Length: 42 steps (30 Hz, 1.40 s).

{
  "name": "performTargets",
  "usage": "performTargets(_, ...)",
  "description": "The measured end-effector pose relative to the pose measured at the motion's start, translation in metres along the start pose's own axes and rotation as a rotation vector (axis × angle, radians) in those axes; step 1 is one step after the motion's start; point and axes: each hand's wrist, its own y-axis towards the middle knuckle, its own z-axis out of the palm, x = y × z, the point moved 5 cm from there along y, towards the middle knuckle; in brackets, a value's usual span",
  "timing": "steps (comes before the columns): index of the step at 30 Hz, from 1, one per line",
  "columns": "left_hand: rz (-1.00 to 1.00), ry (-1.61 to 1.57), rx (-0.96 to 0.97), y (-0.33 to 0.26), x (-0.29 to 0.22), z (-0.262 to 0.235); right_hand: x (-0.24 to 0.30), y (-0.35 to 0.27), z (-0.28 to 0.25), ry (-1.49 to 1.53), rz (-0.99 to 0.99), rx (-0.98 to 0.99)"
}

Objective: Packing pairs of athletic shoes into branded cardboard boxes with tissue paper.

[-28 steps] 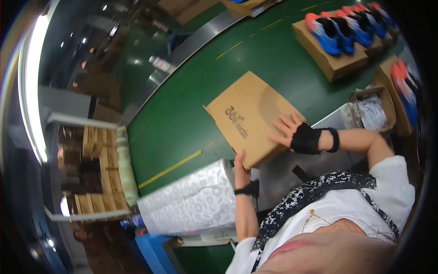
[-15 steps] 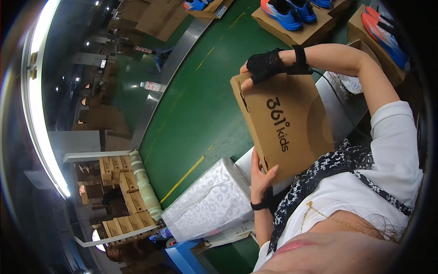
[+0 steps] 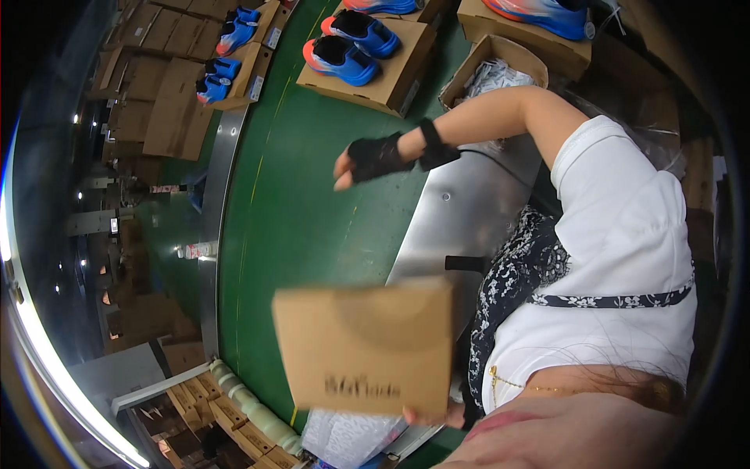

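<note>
A closed brown cardboard shoebox (image 3: 363, 336) with dark lettering on its lid is low in the picture, slightly blurred. My left hand (image 3: 428, 416) grips its bottom right corner; the thumb shows and most of the fingers are hidden by the box. Higher up, over the green work surface (image 3: 305, 211), hovers my right hand (image 3: 367, 162) in a black fingerless glove. Its fingers are loosely bent and apart, with nothing in them. A black band circles that wrist.
Blue and orange shoes (image 3: 351, 51) sit on a shoebox (image 3: 375, 82) at the top. Nearby is an open carton (image 3: 500, 70) of small pale items. A steel plate (image 3: 445, 203) borders my body. Silver-white patterned wrapping (image 3: 344, 438) lies below the held box. A bottle (image 3: 197, 250) stands farther left.
My right hand has let go of the shoebox and moved up and left in the picture. My left hand has carried the box down and left, turning it. The view has shifted too.
</note>
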Motion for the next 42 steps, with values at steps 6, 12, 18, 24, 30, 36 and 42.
performTargets(6, 0.2, -0.167, -0.35, -0.052, -0.041, -0.06, -0.149, -0.043, -0.1, 0.436, 0.975, -0.592)
performTargets(12, -0.268, -0.528, -0.862, -0.017, -0.062, -0.115, -0.165, -0.024, -0.088, 0.648, 0.852, -0.758)
performTargets(18, -0.305, 0.039, -0.158, 0.052, 0.008, -0.045, -0.184, -0.049, 0.032, 1.173, 1.062, 0.143)
performTargets(24, -0.346, 0.215, 0.093, 0.07, 0.03, 0.015, 0.025, -0.066, -0.007, 0.03, -0.202, 0.101)
performTargets(30, -0.31, 0.292, 0.167, 0.067, 0.031, 0.032, 0.019, 0.005, -0.052, -0.997, -0.247, -0.266)
performTargets(36, -0.254, 0.227, 0.158, 0.067, 0.028, 0.025, -0.006, -0.003, -0.014, -0.815, -0.074, -0.111)
performTargets(42, 0.23, 0.481, 0.134, 0.092, -0.029, 0.054, 0.05, -0.088, 0.042, -0.909, -0.232, 0.249)
